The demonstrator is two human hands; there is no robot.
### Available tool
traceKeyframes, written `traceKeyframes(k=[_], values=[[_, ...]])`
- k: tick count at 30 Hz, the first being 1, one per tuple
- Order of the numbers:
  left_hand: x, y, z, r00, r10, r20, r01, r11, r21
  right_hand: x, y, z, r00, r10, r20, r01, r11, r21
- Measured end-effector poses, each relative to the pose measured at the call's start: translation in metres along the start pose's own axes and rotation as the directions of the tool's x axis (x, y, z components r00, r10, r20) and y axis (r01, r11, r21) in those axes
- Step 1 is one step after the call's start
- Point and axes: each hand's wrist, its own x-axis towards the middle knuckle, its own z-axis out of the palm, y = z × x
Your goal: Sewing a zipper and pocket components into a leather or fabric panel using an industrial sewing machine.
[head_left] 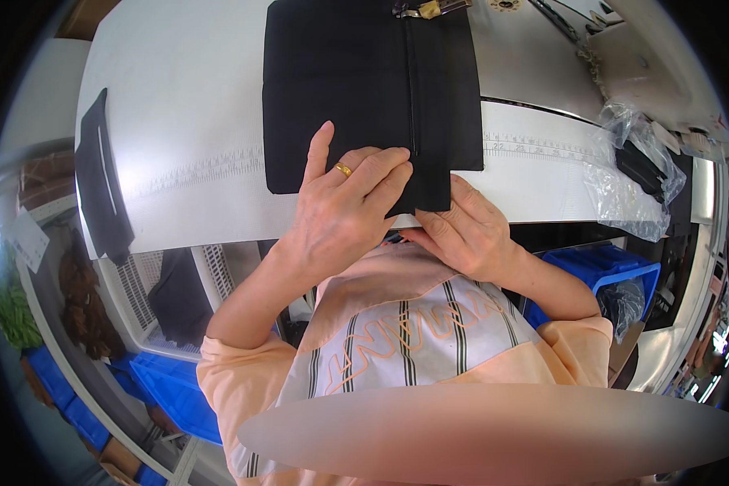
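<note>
A black fabric piece lies spread on the white worktable in front of me, with a narrow lengthwise seam or slit right of its middle. My left hand, with a gold ring, rests on the fabric's near part. Its thumb is stretched out and the other fingers press down beside the slit's near end. At the near right corner, where a narrower strip juts toward me, my right hand pinches the fabric's edge between thumb and fingers. The fingertips are partly hidden under the cloth.
A metal sewing-machine part with a yellowish piece touches the fabric's far edge. Printed rulers run across the table. Another dark fabric strip lies at left, a clear plastic bag at right. Blue crates and a white basket stand below.
</note>
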Motion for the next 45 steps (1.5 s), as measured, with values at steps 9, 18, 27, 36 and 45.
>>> traceKeyframes(k=[9,18,27,36,45], values=[[0.002,0.0,-0.007,0.997,0.03,0.073,-0.031,0.999,0.019,0.008,0.024,-0.036,1.0,-0.002,0.011,0.001,0.997,0.08],[0.008,-0.003,-0.011,0.996,0.033,0.08,-0.031,0.999,-0.024,0.03,0.049,-0.022,0.971,-0.055,0.232,0.068,0.997,-0.048],[0.063,-0.063,-0.003,0.999,0.03,-0.023,-0.026,0.987,0.156,0.036,0.042,-0.027,0.955,-0.061,0.291,0.098,0.989,-0.112],[0.061,-0.055,0.004,0.998,-0.048,0.029,0.042,0.984,0.174,0.036,0.047,-0.029,0.964,-0.057,0.259,0.08,0.994,-0.078],[0.061,-0.054,-0.002,0.996,-0.047,0.072,0.038,0.991,0.131,0.037,0.048,-0.029,0.962,-0.066,0.263,0.081,0.996,-0.045]])
